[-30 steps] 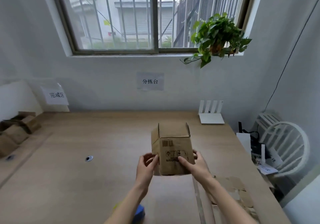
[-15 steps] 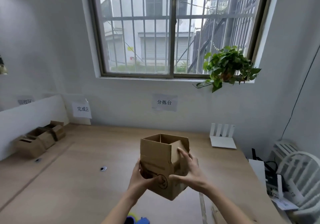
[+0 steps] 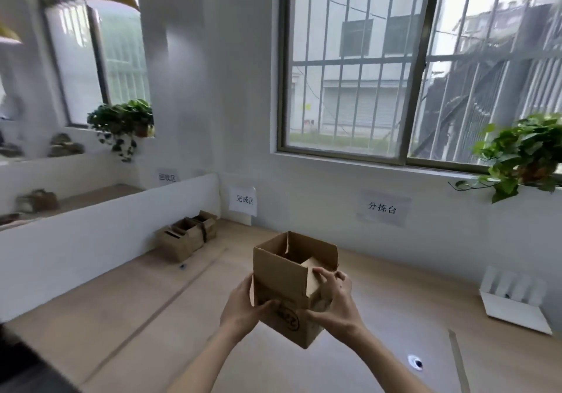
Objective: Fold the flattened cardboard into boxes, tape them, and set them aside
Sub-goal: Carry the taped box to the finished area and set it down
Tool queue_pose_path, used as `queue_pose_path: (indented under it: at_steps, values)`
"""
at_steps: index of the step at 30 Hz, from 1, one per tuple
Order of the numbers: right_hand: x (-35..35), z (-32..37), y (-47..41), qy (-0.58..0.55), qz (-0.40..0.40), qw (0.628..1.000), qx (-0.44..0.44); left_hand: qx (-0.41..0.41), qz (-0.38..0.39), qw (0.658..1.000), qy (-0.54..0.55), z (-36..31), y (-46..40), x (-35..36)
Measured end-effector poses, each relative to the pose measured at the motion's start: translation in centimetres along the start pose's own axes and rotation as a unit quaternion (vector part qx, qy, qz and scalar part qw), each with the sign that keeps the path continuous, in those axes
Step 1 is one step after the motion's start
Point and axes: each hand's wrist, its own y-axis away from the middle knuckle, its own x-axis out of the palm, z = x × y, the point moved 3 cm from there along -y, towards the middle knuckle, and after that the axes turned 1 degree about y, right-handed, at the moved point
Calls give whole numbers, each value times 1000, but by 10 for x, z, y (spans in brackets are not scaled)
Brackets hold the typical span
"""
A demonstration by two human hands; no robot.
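Observation:
I hold a small brown cardboard box (image 3: 282, 280) up above the wooden table (image 3: 152, 310), its top open and tilted away from me. My left hand (image 3: 243, 304) grips its lower left side. My right hand (image 3: 334, 298) grips the right side, fingers pressing a side flap inward. A round printed mark shows on the box's near face. Several folded boxes (image 3: 185, 236) stand in a row at the far left of the table, against a low white divider.
A white divider wall (image 3: 100, 234) runs along the table's left side. Paper labels (image 3: 244, 199) hang on the back wall. A white router (image 3: 514, 304) sits at the right. A potted plant (image 3: 523, 152) stands on the windowsill. A small round hole (image 3: 416, 362) marks the tabletop.
My view has swung left, toward the row of folded boxes. The box has turned in my hands, and my right fingers have pushed a side flap further in.

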Motion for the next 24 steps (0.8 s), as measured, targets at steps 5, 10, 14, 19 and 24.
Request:
queue_pose_path:
  at_steps: [5, 10, 14, 19, 24]
  values:
    - [109, 65, -46, 10, 20, 999, -35, -7, -35, 983, -181, 68, -17, -128]
    - [210, 116, -83, -6, 35, 998, -52, -33, -66, 960, -272, 129, -25, -238]
    - [279, 141, -112, -3, 55, 997, -59, -52, -59, 948, -310, 174, -39, -295]
    - [358, 156, -160, -7, 84, 994, -66, -75, -52, 942, -323, 234, -76, -347]
    - [437, 149, -228, -7, 99, 993, -62, -97, -39, 942, -320, 295, -140, -390]
